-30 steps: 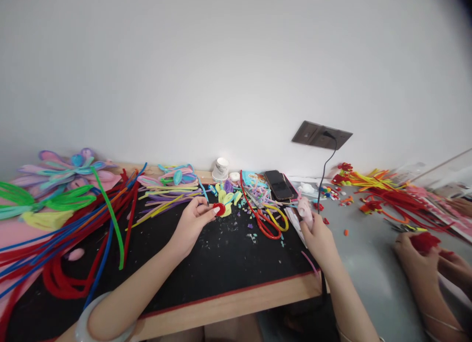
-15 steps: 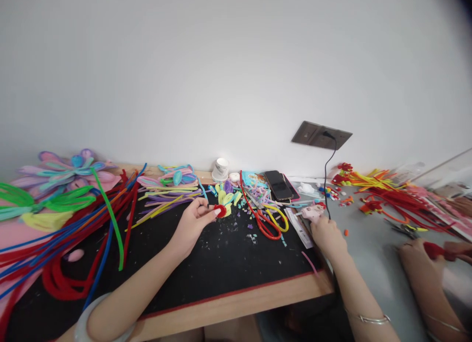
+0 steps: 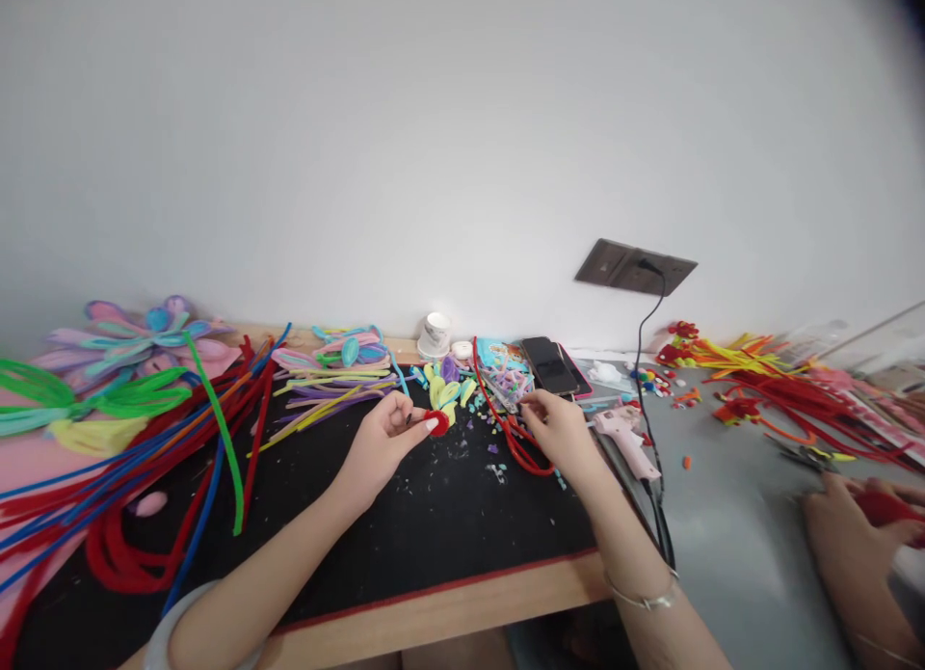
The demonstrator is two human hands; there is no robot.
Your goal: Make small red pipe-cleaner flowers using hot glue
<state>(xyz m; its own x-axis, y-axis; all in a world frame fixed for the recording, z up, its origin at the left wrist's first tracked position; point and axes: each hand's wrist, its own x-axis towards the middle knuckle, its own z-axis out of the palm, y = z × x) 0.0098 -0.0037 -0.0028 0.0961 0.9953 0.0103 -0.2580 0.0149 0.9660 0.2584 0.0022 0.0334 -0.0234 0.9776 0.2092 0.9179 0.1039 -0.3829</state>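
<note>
Since the earlier frame, the right hand [image 3: 565,434] has released a pale-pink plastic glue gun [image 3: 628,442] and moved left of it, grasp unclear. Farther left of the gun, the left hand [image 3: 383,441] pinches a round, red, fuzzy piece [image 3: 438,423], likely light, soft, best held by its edge.

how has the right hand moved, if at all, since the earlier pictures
Yes: judged against the wall socket, the right hand has moved left, away from the glue gun.
</note>
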